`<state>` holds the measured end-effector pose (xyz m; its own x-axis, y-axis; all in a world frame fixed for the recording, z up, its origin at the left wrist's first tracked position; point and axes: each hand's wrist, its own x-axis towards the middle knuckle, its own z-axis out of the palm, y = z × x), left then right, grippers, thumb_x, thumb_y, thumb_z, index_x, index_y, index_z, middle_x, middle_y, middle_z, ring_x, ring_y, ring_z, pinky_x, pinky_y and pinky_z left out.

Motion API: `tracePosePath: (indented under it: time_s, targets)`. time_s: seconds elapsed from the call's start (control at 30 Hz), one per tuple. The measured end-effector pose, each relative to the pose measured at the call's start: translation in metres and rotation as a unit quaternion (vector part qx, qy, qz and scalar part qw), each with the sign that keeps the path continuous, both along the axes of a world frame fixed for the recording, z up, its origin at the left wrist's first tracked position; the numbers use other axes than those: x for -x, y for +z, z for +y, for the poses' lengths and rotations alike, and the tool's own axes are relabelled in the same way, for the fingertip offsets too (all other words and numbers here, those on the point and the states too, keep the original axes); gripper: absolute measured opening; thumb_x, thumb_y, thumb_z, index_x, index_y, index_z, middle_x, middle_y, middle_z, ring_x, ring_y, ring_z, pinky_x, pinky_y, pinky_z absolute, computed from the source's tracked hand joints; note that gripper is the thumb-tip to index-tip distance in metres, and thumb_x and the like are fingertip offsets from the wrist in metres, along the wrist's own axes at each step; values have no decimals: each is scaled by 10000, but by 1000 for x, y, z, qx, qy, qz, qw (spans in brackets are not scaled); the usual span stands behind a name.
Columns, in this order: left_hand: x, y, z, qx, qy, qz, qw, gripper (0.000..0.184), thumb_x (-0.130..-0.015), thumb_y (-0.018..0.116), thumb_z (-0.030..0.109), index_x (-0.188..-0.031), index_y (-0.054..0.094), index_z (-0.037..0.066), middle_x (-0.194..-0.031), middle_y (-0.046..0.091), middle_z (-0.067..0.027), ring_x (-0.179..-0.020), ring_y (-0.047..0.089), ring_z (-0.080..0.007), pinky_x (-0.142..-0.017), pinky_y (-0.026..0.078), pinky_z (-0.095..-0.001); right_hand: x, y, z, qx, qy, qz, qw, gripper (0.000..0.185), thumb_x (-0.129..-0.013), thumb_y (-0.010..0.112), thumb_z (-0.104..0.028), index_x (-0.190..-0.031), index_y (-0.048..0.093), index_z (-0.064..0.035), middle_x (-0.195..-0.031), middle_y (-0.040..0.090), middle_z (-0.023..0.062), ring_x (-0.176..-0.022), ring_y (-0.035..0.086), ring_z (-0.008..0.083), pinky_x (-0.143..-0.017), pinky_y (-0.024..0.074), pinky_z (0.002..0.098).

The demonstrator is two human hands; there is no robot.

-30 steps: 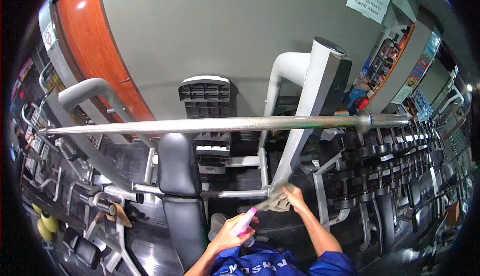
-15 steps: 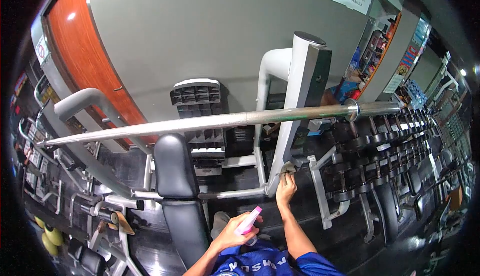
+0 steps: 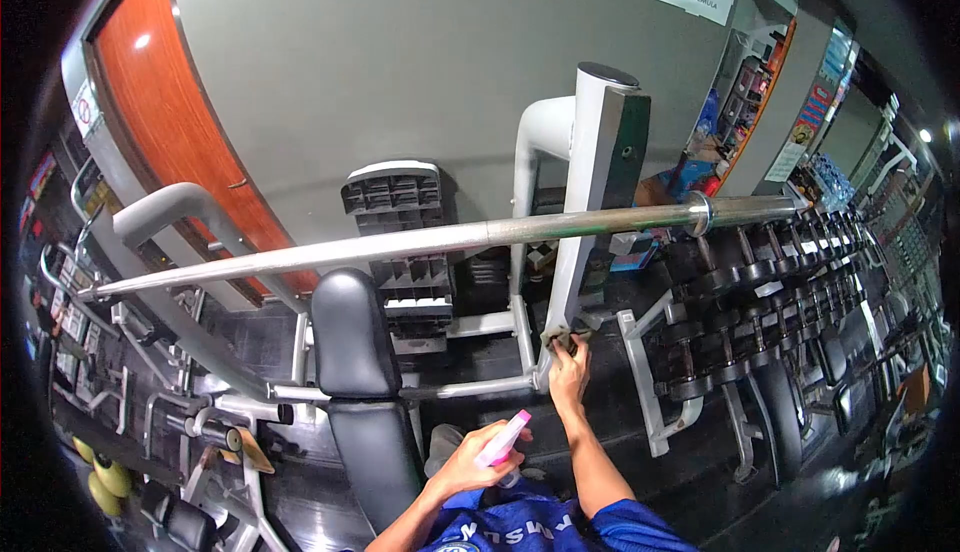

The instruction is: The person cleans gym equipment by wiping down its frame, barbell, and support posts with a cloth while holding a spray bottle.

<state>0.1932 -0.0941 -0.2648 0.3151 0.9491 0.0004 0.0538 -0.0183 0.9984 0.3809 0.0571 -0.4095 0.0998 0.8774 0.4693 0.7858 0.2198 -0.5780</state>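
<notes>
In the head view, the right hand (image 3: 569, 372), just right of and below centre, has its fingers closed on a greyish cloth (image 3: 556, 335), which appears pressed to the lower part of the white upright post (image 3: 580, 242). The left hand (image 3: 468, 464), at lower centre, is wrapped around a pink-and-white spray bottle (image 3: 504, 438), its pink top tilted toward the upper right and well apart from the post.

The step in hand looks like wiping the post low down, near where the crossbar (image 3: 470, 389) meets it. The next move seems to call for steady pressure with the cloth along the post's faces and into that joint, with the bottle held clear. How much of the cloth is bunched under the fingers cannot be told.

A barbell (image 3: 390, 246) spans the frame above the hands; a black backrest (image 3: 353, 337) stands left of centre, and dumbbells (image 3: 735, 347) fill the right.
</notes>
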Motion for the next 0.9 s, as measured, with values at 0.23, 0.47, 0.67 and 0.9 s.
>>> tracePosePath:
  time_s: [0.23, 0.47, 0.67, 0.9]
  targets:
    - [1, 8, 10, -7, -57, 39, 998, 348, -775, 678, 24, -1118, 623, 47, -972, 635, -58, -807, 602, -142, -723, 494, -284, -3, -50, -8, -43, -136, 299, 943, 354, -876, 679, -208, -1087, 609, 68, -1135, 568, 239, -1068, 550, 412, -926, 436, 451]
    - [1, 18, 28, -79, -106, 25, 991, 328, -782, 673, 27, -1105, 614, 23, -1018, 648, -103, -920, 642, -214, -811, 503, -319, 15, -7, 16, -85, -44, 124, 988, 386, -780, 667, 9, -1164, 663, -37, -1288, 464, 238, -1200, 470, 412, -1037, 370, 449]
    - [9, 23, 19, -92, -61, 33, 993, 421, -754, 690, 17, -1164, 591, 28, -1060, 651, -84, -899, 639, -173, -791, 513, -304, 0, -79, 1, 38, -75, 224, 971, 317, -857, 672, -150, -1116, 626, 27, -1117, 567, 226, -1075, 549, 403, -945, 427, 448]
    - [9, -19, -6, -3, -18, -30, 999, 438, -829, 677, 15, -1248, 552, 40, -1109, 638, -68, -829, 626, -130, -762, 516, -283, -31, -22, 10, -63, -55, 193, 978, 346, -897, 655, -190, -1143, 572, 39, -1161, 531, 230, -1108, 520, 404, -943, 416, 446]
